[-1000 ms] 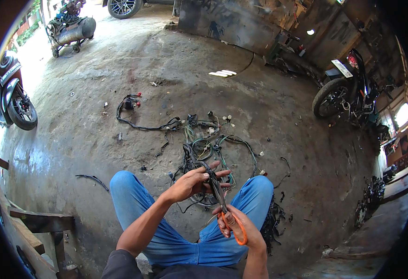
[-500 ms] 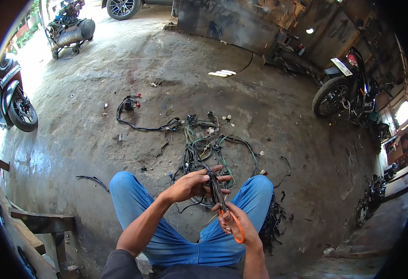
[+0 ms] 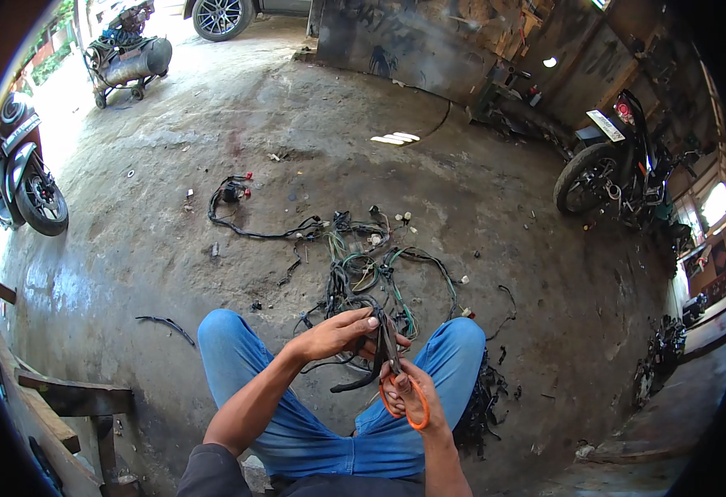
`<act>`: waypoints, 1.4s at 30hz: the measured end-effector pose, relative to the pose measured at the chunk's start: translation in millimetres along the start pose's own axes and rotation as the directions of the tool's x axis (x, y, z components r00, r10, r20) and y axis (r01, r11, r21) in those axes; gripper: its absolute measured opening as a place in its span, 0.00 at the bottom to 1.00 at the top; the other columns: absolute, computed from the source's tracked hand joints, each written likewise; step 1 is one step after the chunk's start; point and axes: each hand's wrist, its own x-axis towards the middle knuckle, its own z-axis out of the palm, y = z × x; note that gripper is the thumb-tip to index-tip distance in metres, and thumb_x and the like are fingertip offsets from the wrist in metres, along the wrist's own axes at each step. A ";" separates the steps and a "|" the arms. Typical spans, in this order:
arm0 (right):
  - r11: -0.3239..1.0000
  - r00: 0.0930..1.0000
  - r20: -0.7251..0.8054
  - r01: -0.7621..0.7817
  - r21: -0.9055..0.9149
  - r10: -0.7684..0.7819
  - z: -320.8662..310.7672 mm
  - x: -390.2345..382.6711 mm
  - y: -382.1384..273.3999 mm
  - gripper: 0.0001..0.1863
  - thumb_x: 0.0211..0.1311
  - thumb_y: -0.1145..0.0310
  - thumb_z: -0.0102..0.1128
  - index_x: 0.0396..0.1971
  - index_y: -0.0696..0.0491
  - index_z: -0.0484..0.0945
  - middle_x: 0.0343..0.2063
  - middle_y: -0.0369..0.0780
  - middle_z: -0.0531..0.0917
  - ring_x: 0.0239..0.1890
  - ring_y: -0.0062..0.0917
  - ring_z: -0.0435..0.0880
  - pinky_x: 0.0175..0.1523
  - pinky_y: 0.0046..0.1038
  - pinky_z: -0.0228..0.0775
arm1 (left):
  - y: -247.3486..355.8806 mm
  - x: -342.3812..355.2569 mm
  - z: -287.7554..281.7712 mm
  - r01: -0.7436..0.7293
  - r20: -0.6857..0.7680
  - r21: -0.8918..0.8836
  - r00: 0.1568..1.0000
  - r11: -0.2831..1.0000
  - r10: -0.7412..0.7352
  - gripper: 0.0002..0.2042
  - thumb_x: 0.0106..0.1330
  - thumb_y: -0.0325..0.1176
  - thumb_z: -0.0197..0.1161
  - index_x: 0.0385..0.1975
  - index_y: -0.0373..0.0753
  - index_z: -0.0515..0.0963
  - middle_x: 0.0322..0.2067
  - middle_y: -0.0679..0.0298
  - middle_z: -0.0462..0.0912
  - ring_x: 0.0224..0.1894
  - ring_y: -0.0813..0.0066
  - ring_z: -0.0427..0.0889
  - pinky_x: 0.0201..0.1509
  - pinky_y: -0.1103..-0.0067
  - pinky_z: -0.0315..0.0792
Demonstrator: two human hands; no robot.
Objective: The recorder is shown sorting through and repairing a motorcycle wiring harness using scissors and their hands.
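Note:
My left hand grips a black cable bundle at lower centre, over my jeans-clad legs; a loose black end hangs below it. My right hand is closed on orange-handled scissors, whose dark blades point up along the cables under my left hand, partly hidden by them. Beyond my hands a tangled wiring harness, with black, green and pale wires and white connectors, lies on the concrete floor. A branch of it ends at the upper left in a dark part and red connectors.
A scooter stands at left, a motorcycle at right. An air compressor and a car wheel are at the back. A wooden structure edges the lower left. Black scraps lie beside my right knee.
My left fingers have curled further around the bundle and lowered slightly. A black cable end has come down below that hand. The scissors have shifted a little left.

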 end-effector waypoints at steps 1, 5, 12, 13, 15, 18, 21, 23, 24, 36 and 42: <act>1.000 1.000 0.000 -0.001 -0.001 0.001 0.2 0.5 1.2 0.33 0.60 0.38 0.65 0.43 0.56 0.74 0.21 0.28 0.68 0.18 0.08 0.64 0.21 0.13 0.54 | 0.1 -0.8 0.6 -0.001 -0.001 -0.001 1.000 1.000 0.001 0.20 0.81 0.46 0.44 0.58 0.34 0.67 0.60 0.48 0.77 0.56 0.57 0.82 0.59 0.62 0.78; 1.000 0.998 -0.057 0.004 -0.023 -0.006 4.0 1.4 1.9 0.26 0.63 0.45 0.67 0.42 0.56 0.75 0.18 0.28 0.70 0.15 0.09 0.67 0.18 0.13 0.58 | -0.1 -2.0 -1.0 0.001 -0.001 0.030 1.000 1.000 -0.001 0.20 0.81 0.46 0.43 0.57 0.35 0.67 0.58 0.48 0.78 0.56 0.58 0.82 0.58 0.63 0.79; 0.975 0.985 -0.171 -0.015 -0.222 -0.023 13.0 1.5 3.2 0.24 0.65 0.45 0.64 0.39 0.55 0.78 0.13 0.28 0.69 0.09 0.09 0.65 0.14 0.14 0.56 | 0.4 -3.3 -4.1 0.015 -0.008 0.098 1.000 0.995 -0.014 0.20 0.81 0.46 0.44 0.56 0.34 0.69 0.58 0.51 0.79 0.55 0.65 0.83 0.56 0.70 0.79; 0.975 0.985 -0.172 -0.017 -0.222 -0.022 12.4 1.4 3.5 0.24 0.65 0.45 0.64 0.39 0.55 0.78 0.13 0.28 0.69 0.09 0.09 0.65 0.14 0.14 0.56 | 0.6 -4.2 -3.0 0.014 -0.008 0.097 1.000 0.995 -0.014 0.20 0.81 0.46 0.44 0.56 0.34 0.69 0.58 0.51 0.79 0.55 0.65 0.83 0.56 0.70 0.79; 0.966 0.990 -0.135 0.004 -0.260 -0.040 10.6 1.0 3.7 0.25 0.66 0.45 0.62 0.38 0.56 0.76 0.12 0.28 0.69 0.08 0.10 0.65 0.13 0.14 0.57 | 1.2 -6.7 0.8 0.011 -0.068 0.150 0.998 0.989 -0.001 0.19 0.82 0.44 0.42 0.56 0.34 0.70 0.53 0.52 0.81 0.53 0.63 0.84 0.57 0.68 0.78; 0.974 0.992 -0.109 0.036 -0.223 -0.061 6.1 -2.5 8.2 0.26 0.66 0.45 0.62 0.39 0.57 0.76 0.12 0.29 0.69 0.08 0.10 0.65 0.13 0.14 0.57 | -0.1 -8.8 0.6 0.073 -0.140 0.284 0.990 0.956 -0.034 0.20 0.81 0.45 0.44 0.56 0.34 0.70 0.49 0.56 0.82 0.51 0.68 0.84 0.56 0.70 0.78; 0.985 0.995 -0.078 0.042 -0.167 -0.055 5.2 -6.3 8.2 0.28 0.65 0.43 0.62 0.39 0.58 0.76 0.11 0.29 0.69 0.07 0.11 0.66 0.12 0.14 0.57 | -5.3 -8.6 -4.8 0.077 -0.118 0.315 0.992 0.946 -0.041 0.20 0.81 0.46 0.46 0.55 0.34 0.71 0.45 0.59 0.82 0.49 0.73 0.83 0.56 0.72 0.78; 0.991 0.997 -0.066 0.039 -0.129 -0.048 3.3 -8.3 9.1 0.29 0.65 0.42 0.61 0.39 0.59 0.76 0.11 0.30 0.69 0.07 0.11 0.66 0.12 0.14 0.57 | -2.7 -7.8 -0.9 0.070 -0.112 0.320 0.993 0.945 -0.036 0.18 0.81 0.47 0.45 0.48 0.35 0.70 0.41 0.62 0.79 0.45 0.76 0.81 0.54 0.73 0.79; 0.995 0.998 -0.052 0.035 -0.091 -0.040 2.5 -8.8 9.7 0.30 0.65 0.42 0.61 0.39 0.59 0.76 0.11 0.30 0.69 0.07 0.11 0.66 0.11 0.14 0.57 | -1.8 -7.2 0.3 0.063 -0.108 0.324 0.994 0.944 -0.030 0.19 0.81 0.48 0.45 0.40 0.36 0.70 0.36 0.65 0.77 0.42 0.79 0.79 0.52 0.74 0.79; 0.997 0.998 -0.031 0.055 -0.061 -0.057 -1.9 -1.9 18.2 0.31 0.66 0.37 0.55 0.43 0.56 0.73 0.15 0.29 0.67 0.10 0.10 0.62 0.15 0.14 0.58 | -0.4 -1.7 -7.2 0.048 -0.049 0.522 0.998 0.852 -0.026 0.20 0.79 0.48 0.47 0.38 0.33 0.67 0.36 0.59 0.80 0.43 0.73 0.84 0.45 0.71 0.87; 0.992 0.994 -0.037 0.098 -0.074 -0.101 2.2 -2.9 16.5 0.32 0.68 0.37 0.51 0.42 0.57 0.73 0.15 0.31 0.68 0.10 0.11 0.62 0.14 0.15 0.58 | 0.4 1.3 0.2 -0.005 -0.059 0.537 0.997 0.844 0.044 0.21 0.79 0.48 0.48 0.36 0.32 0.66 0.29 0.60 0.78 0.34 0.74 0.83 0.38 0.73 0.84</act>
